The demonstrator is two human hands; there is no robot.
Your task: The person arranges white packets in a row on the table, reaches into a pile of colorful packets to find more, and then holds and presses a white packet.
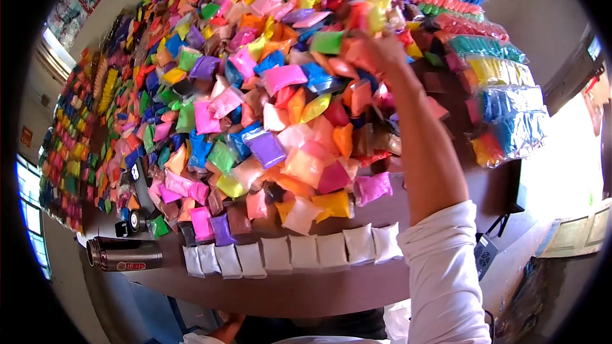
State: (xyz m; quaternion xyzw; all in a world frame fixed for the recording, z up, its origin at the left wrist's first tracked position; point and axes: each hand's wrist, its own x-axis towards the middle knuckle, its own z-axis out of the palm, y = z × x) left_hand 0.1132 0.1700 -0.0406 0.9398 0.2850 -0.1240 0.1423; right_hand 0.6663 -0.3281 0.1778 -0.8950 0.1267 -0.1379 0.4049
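Note:
A large heap of small plastic packets (268, 151) in many colours covers the table. My right hand (382, 54) reaches far into the heap, smeared by motion. Around its fingers are a green packet (327, 43) and a blurred red and yellow packet (370, 18); whether it grips one I cannot make out. Nearer to me, several white packets (277, 253) lie side by side in a row along the front edge. My left hand (228, 328) is low at the bottom, below the table edge by my lap, its fingers mostly hidden.
Clear bags of sorted packets (503, 105) are stacked along the right side. More bagged packets (70, 146) stand at the far left. A steel flask (125, 254) lies on its side at the front left. The brown table (306, 290) has a curved front edge.

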